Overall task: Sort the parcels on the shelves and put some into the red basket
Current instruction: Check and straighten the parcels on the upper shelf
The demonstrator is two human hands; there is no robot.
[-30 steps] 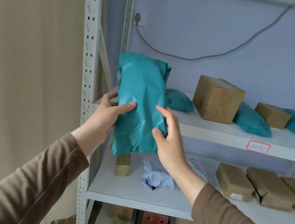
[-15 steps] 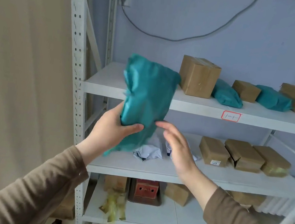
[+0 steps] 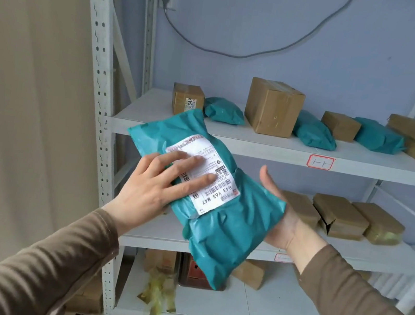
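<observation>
Crinkled teal parcel [image 3: 219, 225], white barcode label [image 3: 209, 175] up

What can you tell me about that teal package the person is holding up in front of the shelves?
The teal parcel is a soft, crinkled plastic mailer bag, long and plump, held tilted in front of the shelves. Its white shipping label faces the camera, with barcodes and "843 Y63 M47" printed on it. The left hand lies on top, fingers across the label; the right hand supports it from beneath and behind.
</observation>
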